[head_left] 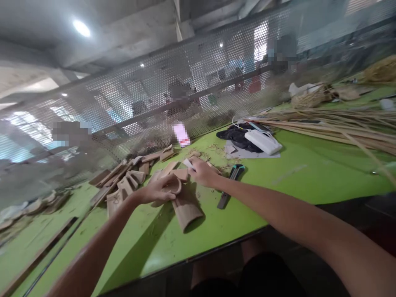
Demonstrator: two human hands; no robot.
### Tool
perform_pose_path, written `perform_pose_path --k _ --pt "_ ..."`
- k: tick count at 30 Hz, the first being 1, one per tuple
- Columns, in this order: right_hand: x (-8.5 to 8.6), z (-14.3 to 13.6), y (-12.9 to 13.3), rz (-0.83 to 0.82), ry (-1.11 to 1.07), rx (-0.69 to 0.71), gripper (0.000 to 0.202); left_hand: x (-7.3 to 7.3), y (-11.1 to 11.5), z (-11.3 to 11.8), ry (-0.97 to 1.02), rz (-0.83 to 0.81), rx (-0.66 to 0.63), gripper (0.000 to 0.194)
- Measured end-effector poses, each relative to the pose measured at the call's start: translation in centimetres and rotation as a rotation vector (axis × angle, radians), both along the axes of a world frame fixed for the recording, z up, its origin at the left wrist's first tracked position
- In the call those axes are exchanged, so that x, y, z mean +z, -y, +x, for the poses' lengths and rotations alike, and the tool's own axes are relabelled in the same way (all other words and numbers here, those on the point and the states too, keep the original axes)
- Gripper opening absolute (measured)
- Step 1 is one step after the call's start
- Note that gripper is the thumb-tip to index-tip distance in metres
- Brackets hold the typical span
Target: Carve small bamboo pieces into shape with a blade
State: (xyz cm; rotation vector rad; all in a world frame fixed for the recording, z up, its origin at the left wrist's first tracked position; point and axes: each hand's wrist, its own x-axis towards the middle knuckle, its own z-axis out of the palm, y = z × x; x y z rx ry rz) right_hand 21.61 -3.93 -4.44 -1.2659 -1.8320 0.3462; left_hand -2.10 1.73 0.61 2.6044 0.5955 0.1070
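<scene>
Bamboo piece (177,185) sits gripped in the left hand (157,191), right hand (202,171) pinches something white (188,163); shavings (226,168) litter the green tabletop (266,179), perforated screen (213,53) beyond!

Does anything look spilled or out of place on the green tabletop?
Yes: wood shavings lie scattered near the right hand, looking unswept. The utility knife lies loose, the right forearm overlapping it in view: an awkward spot.

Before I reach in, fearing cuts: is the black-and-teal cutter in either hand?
No, the cutter lies on the green table.
</scene>
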Motion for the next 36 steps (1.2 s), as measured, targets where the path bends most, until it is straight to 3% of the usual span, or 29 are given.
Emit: perform_pose_path --k 4,12,16,20,26,31,36 --pt "-0.2 -0.2 0.0 0.014 -0.002 0.021 0.024 -0.2 0.8 -0.3 -0.002 -0.082 0.099 0.064" --pt "-0.1 -0.6 0.7 0.079 0.038 0.198 0.031 -0.5 1.1 -0.2 0.089 0.168 0.246 0.064" --pt "0.2 -0.7 1.5 0.089 0.121 0.297 0.026 -1.7 1.1 0.6 0.152 0.239 0.226 0.057" --pt "0.4 -0.7 1.9 0.030 0.120 0.358 0.015 -3.1 1.1 1.0 0.289 0.195 0.226 0.050" --pt "0.5 -1.0 2.1 -0.093 0.080 0.360 0.021 -3.7 0.8 0.8 0.399 0.116 0.226 0.058" --pt "0.0 -0.8 1.5 0.087 0.190 0.339 0.028 -3.6 0.6 0.5 0.425 0.098 0.209 0.058" --pt "-0.3 -0.7 0.9 0.230 0.098 0.301 0.041 -3.9 0.8 1.0 0.572 -0.019 0.239 0.057"
